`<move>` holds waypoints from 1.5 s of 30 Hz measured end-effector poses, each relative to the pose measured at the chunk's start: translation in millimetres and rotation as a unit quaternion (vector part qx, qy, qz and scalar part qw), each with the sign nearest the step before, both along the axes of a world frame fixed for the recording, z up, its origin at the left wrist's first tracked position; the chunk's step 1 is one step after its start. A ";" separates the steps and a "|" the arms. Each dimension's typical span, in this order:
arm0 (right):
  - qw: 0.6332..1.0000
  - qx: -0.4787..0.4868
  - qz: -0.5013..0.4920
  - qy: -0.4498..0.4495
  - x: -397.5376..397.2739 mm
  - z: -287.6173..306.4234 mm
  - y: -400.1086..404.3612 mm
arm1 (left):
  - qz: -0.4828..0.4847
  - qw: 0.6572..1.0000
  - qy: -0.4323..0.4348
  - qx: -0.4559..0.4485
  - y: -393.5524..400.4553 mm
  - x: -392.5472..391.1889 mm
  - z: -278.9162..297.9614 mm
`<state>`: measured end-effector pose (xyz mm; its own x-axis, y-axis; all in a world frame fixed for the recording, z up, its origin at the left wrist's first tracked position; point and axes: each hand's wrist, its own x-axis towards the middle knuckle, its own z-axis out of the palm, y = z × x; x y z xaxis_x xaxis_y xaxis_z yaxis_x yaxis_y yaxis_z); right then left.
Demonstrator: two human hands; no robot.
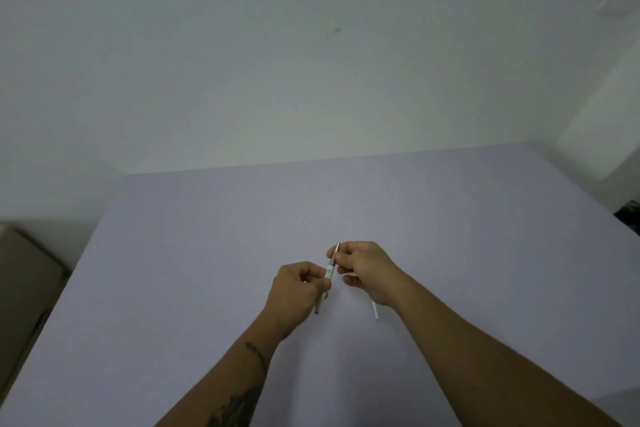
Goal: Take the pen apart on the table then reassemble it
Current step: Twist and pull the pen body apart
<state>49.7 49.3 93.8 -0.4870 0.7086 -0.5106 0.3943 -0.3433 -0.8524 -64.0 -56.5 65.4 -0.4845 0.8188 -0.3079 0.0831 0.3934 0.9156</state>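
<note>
Both hands are up over the middle of the lavender table (207,236), working one pen between them. Left hand (298,291) is curled closed around the white pen barrel (329,272) — thumb and fingers pinched on it, barrel running diagonally, its lower end poking out below the palm toward the table at about the wrist side. Right hand (367,270) is closed too, fingertips pinching the pen's upper front part, where a thin dark metal tip (337,248) sticks up past the knuckles. The two hands sit just beside each other, nearly touching at the pen. Whether the tip section is seated in the barrel or loose — cannot tell, fingers cover the joint.

A second thin white stick-like piece (375,310) shows under the right hand, slanting down to the table; its upper end is hidden by the palm, so I cannot tell if the hand holds it or it just lies there. Another pale sliver shows between the right fingers, too small to identify.

Both forearms come in from the bottom edge; the left one has dark tattoo marks. A plain white wall (311,62) stands behind the table, and a brownish box (24,281) sits off the table's left edge.
</note>
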 end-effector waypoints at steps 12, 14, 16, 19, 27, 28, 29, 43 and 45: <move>1.000 0.015 -0.007 -0.004 -0.3 1.1 1.4 | 0.001 1.000 -0.010 0.006 0.9 3.1 2.3; 1.000 -0.002 0.011 0.005 -0.9 3.1 -1.0 | 0.001 1.000 -0.004 0.002 -1.4 0.3 1.4; 0.999 -0.021 0.023 0.014 0.3 3.6 -1.5 | 0.003 1.000 0.001 0.002 -4.1 -1.4 0.8; 0.999 -0.039 0.025 0.011 1.8 0.2 -2.4 | 0.007 1.000 0.003 0.000 -7.0 -1.8 0.4; 1.000 0.005 0.020 -0.002 0.0 -0.8 -9.7 | 0.002 1.000 0.003 0.000 -9.5 -0.7 -1.7; 1.000 0.003 0.027 -0.005 1.0 1.3 -10.5 | 0.002 1.000 0.002 0.000 -9.8 -0.9 -2.2; 0.999 0.000 0.032 -0.008 1.8 2.5 -10.6 | 0.002 1.000 0.001 0.000 -9.6 -1.1 -2.8; 0.999 0.023 0.028 -0.013 4.6 4.8 -15.4 | 0.015 1.000 0.010 0.006 -11.7 5.7 -5.5; 0.999 0.020 0.033 -0.011 5.4 5.0 -16.4 | 0.017 1.000 0.016 0.004 -11.6 5.8 -4.6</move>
